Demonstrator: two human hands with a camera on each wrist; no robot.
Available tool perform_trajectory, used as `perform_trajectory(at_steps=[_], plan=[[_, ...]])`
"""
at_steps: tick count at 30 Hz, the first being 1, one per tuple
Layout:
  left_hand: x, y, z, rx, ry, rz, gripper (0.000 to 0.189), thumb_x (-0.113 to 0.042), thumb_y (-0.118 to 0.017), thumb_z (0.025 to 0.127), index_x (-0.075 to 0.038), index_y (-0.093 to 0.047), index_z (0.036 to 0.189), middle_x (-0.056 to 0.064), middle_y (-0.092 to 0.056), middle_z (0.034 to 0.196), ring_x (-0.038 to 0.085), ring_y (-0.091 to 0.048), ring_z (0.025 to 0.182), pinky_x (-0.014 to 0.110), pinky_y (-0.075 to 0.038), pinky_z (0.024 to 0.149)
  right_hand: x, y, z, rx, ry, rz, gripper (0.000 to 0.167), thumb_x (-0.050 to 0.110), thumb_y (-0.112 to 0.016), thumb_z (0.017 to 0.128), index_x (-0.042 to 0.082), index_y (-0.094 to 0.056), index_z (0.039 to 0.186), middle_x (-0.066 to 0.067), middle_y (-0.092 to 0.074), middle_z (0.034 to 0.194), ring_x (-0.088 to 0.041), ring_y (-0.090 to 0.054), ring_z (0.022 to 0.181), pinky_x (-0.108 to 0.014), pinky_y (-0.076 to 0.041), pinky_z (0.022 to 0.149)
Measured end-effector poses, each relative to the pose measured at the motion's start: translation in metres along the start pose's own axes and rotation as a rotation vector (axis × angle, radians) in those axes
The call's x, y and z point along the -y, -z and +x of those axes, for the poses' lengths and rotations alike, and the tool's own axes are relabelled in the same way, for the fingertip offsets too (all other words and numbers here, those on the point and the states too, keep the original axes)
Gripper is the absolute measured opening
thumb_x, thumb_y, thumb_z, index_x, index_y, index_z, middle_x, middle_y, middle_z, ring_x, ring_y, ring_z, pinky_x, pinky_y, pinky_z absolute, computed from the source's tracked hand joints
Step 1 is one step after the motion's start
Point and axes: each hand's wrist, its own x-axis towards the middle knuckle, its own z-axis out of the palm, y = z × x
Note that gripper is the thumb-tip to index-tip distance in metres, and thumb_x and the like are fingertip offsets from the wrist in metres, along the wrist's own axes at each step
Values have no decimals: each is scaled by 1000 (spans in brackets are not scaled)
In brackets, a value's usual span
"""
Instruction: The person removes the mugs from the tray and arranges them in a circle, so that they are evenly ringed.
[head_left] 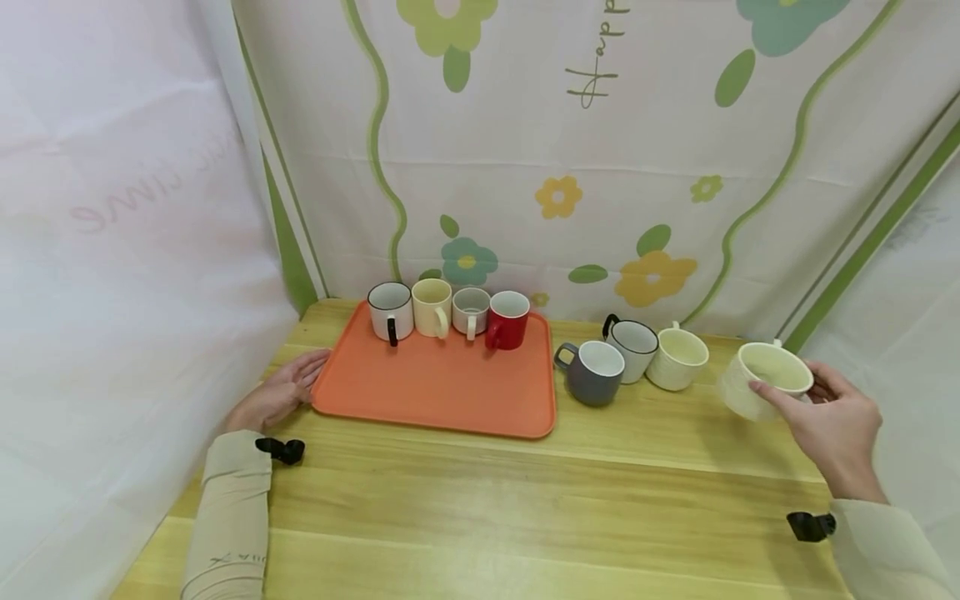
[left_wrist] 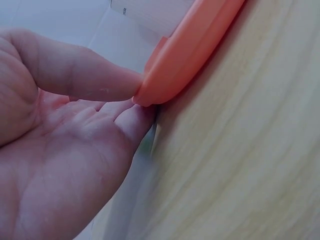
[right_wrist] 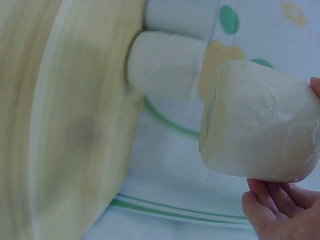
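My right hand [head_left: 836, 421] grips a cream mug [head_left: 738, 392] and holds it above the table at the far right. In the right wrist view, raised patterns show on this mug's side [right_wrist: 265, 120], and fingers press it from below. At the left, my left hand [head_left: 281, 392] holds the edge of an orange tray [head_left: 435, 392], with the thumb [left_wrist: 100, 77] against the rim. Along the tray's back stand a white mug with black handle [head_left: 393, 317], a pale yellow mug [head_left: 429, 317], a small white mug [head_left: 468, 315] and a red mug [head_left: 510, 325].
Right of the tray stand a dark grey mug [head_left: 592, 379], a white mug with a black rim [head_left: 633, 354] and another cream mug [head_left: 675, 362]. Flower-patterned curtains [head_left: 487, 125] close in the wooden table [head_left: 487, 508] at the back and sides.
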Motion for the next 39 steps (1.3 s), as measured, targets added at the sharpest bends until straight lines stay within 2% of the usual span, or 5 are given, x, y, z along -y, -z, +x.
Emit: perform_trajectory(at_steps=[6, 16, 28, 33, 39], plan=[[-1, -3, -1, 9, -6, 13, 104, 26, -47, 80, 5, 6, 167, 27, 13, 175, 50, 12, 160, 10, -49, 103, -35, -18, 23, -45, -91, 24, 59, 32, -95, 75, 6, -71, 123, 30, -61, 82, 11, -58, 75, -4, -46, 60], [1, -3, -4, -7, 2, -4, 104, 28, -45, 78, 6, 7, 166, 27, 14, 175, 49, 12, 160, 10, -49, 102, -68, -40, 35, 79, -65, -143, 74, 49, -91, 77, 1, -70, 129, 31, -54, 78, 8, -51, 74, -9, -43, 62], [0, -1, -2, 1, 2, -2, 105, 28, -45, 78, 5, 6, 167, 27, 14, 175, 49, 13, 160, 9, -49, 102, -66, -57, 28, 93, -105, -176, 75, 56, -89, 77, 5, -70, 129, 27, -56, 80, 6, -51, 74, -13, -43, 63], [-3, 0, -5, 5, 0, 6, 103, 26, -48, 81, 5, 7, 167, 28, 13, 174, 49, 12, 160, 10, -49, 102, -61, -60, 24, 135, -85, -233, 76, 58, -86, 79, 2, -68, 126, 4, -67, 95, -2, -52, 77, -19, -43, 63], [-1, 1, -3, 13, -6, -1, 103, 26, -48, 82, 5, 7, 167, 28, 12, 174, 49, 12, 160, 10, -50, 102, -53, -55, 22, 195, -47, -297, 85, 63, -80, 84, -7, -60, 130, -25, -65, 116, -26, -56, 91, -27, -42, 64]])
